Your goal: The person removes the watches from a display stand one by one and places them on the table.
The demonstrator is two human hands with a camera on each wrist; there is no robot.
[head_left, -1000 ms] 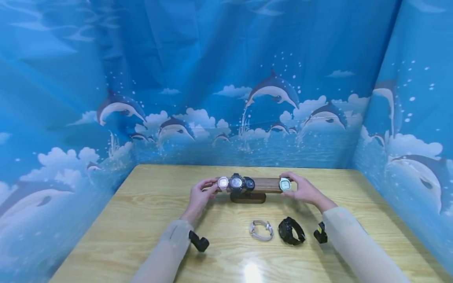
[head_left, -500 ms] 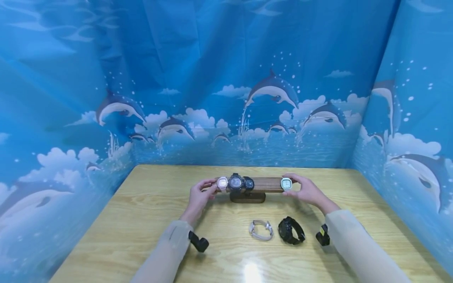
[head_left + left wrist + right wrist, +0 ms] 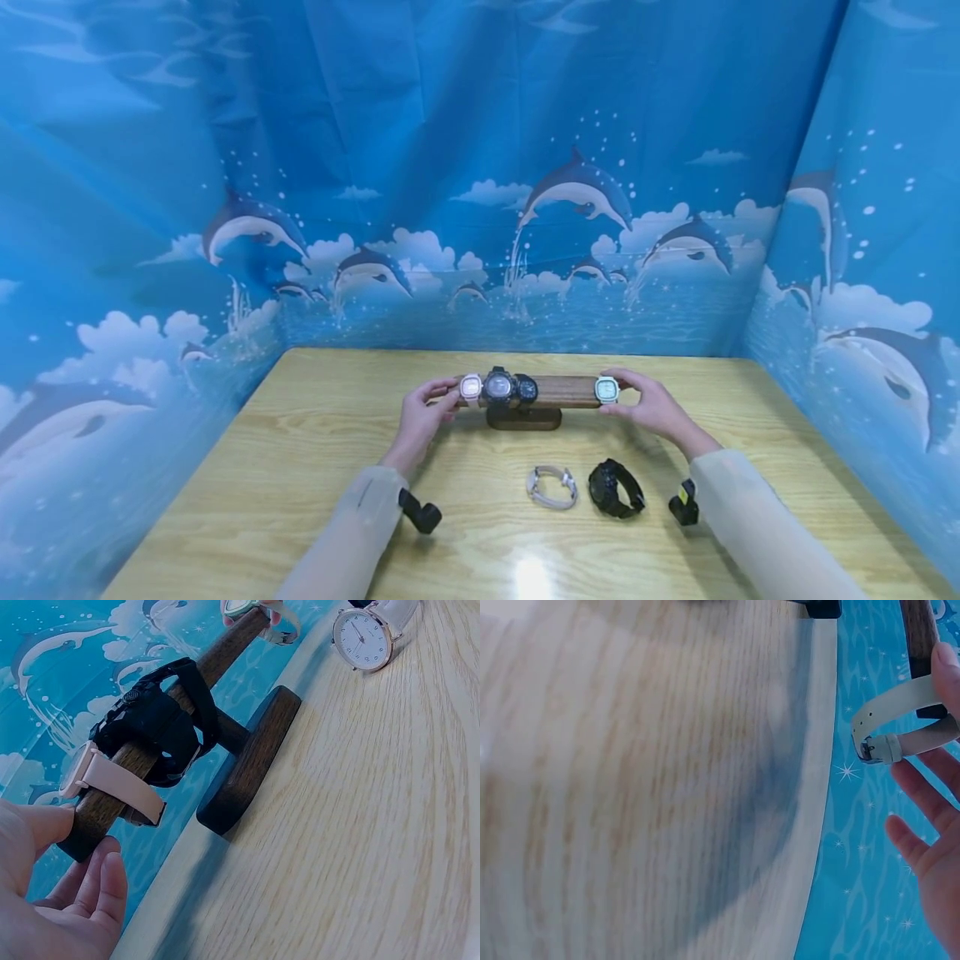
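My left hand (image 3: 422,417) grips the left end of a dark wooden watch stand (image 3: 566,391), its thumb and fingers around the bar in the left wrist view. Beside those fingers sits a pink watch (image 3: 471,387), then a black watch with a round silvery dial (image 3: 498,386) and another black watch (image 3: 527,388), all looped on the bar. At the bar's right end my right hand (image 3: 651,406) pinches a pale mint watch (image 3: 607,389). Its closed strap (image 3: 892,705) loops around the bar's tip in the right wrist view.
On the wooden table (image 3: 300,475), nearer me, lie a pale-strapped watch (image 3: 551,498) and a chunky black watch (image 3: 628,490). The pale one shows a round white dial (image 3: 364,637) in the left wrist view. A blue dolphin-print curtain (image 3: 450,167) hangs behind the table.
My right hand has shifted slightly to the right with the mint watch, toward the bar's end. The left hand keeps its grip in the same place.
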